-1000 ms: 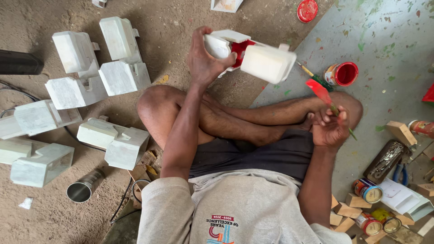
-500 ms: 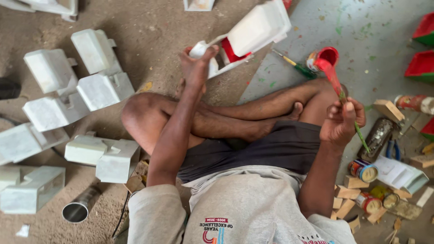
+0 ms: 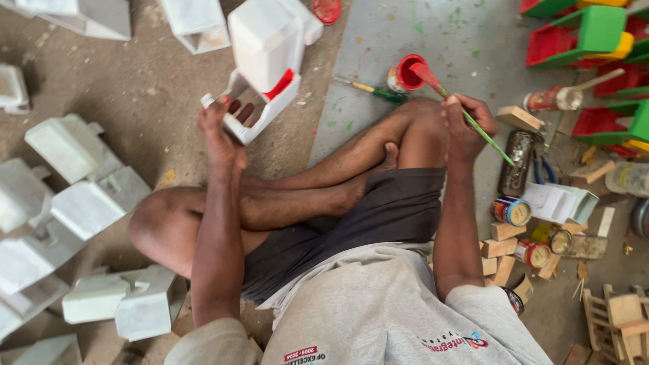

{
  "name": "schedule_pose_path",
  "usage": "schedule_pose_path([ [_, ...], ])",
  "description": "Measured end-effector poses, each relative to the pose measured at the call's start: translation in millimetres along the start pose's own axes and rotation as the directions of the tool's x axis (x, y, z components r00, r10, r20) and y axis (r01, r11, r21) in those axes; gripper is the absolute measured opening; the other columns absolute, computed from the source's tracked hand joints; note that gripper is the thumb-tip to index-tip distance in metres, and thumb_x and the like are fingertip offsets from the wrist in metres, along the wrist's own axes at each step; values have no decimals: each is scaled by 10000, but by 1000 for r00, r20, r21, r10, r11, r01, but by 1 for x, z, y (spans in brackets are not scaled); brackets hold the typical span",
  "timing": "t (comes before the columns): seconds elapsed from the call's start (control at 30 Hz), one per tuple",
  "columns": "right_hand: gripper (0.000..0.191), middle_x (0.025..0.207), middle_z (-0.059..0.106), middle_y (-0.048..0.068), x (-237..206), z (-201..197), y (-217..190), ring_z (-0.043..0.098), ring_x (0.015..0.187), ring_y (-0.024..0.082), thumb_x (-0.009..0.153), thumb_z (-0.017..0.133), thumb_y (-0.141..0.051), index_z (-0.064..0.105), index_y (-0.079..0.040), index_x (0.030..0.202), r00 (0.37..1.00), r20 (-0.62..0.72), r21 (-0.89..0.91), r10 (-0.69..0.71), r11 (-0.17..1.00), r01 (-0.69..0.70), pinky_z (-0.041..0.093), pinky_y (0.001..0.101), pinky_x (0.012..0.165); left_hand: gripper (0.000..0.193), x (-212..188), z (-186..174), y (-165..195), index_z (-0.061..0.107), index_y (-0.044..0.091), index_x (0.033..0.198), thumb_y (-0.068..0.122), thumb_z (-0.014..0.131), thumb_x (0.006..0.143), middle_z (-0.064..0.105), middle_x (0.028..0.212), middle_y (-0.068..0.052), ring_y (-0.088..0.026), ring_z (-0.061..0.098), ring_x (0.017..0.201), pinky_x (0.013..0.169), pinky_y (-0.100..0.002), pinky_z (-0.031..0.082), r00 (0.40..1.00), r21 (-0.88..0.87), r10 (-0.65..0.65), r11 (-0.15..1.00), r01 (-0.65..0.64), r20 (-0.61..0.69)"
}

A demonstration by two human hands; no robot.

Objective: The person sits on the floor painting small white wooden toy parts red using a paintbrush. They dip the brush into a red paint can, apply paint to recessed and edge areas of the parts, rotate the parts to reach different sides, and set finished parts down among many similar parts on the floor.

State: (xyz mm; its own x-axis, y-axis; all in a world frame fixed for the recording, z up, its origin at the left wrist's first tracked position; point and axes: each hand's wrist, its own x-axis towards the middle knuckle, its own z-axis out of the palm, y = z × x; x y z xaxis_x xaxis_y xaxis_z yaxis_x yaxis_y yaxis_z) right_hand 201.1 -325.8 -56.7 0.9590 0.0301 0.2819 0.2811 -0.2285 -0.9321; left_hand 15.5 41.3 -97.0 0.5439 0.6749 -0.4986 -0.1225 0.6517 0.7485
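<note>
My left hand (image 3: pixel 222 132) grips a white wooden toy truck (image 3: pixel 265 64) by its open rear end, where a patch of red paint shows inside. The truck is tilted up and away from me over the dirt floor. My right hand (image 3: pixel 465 125) holds a green-handled paintbrush (image 3: pixel 466 115) whose red-loaded tip rests at the mouth of a small tin of red paint (image 3: pixel 405 73). I sit cross-legged, and the tin stands just beyond my right knee.
Several unpainted white toy trucks (image 3: pixel 81 196) lie at my left. Red, green and yellow painted toys (image 3: pixel 581 37) stand at the far right. Small paint tins (image 3: pixel 512 211), wood blocks (image 3: pixel 503 250), a second brush (image 3: pixel 372 90) and a red lid (image 3: pixel 327 9) lie around.
My left hand has tipped the white truck upright and swung it left. My right hand has brought the brush forward until its tip reached the red paint tin.
</note>
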Motion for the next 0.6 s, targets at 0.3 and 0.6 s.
schedule_pose_path([
  [0.3, 99, 854, 756, 68, 26, 13, 3, 671, 707, 63, 979, 761, -51, 736, 44, 994, 992, 127, -174, 5, 985, 17, 522, 204, 637, 797, -3, 0, 2, 392, 13, 1308, 378, 793, 723, 555, 1233, -258, -488, 648, 1159, 899, -647, 602, 998, -19, -3, 1000, 4, 59],
  [0.6, 86, 797, 757, 45, 45, 26, 8, 655, 633, 51, 949, 749, -70, 746, 16, 939, 982, 117, -180, 148, 976, -126, 511, 203, 575, 895, 0, 1, -1, 313, 55, 1388, 408, 770, 704, 511, 1283, -279, -487, 639, 1194, 916, -653, 634, 998, 82, -19, 997, 14, 55],
])
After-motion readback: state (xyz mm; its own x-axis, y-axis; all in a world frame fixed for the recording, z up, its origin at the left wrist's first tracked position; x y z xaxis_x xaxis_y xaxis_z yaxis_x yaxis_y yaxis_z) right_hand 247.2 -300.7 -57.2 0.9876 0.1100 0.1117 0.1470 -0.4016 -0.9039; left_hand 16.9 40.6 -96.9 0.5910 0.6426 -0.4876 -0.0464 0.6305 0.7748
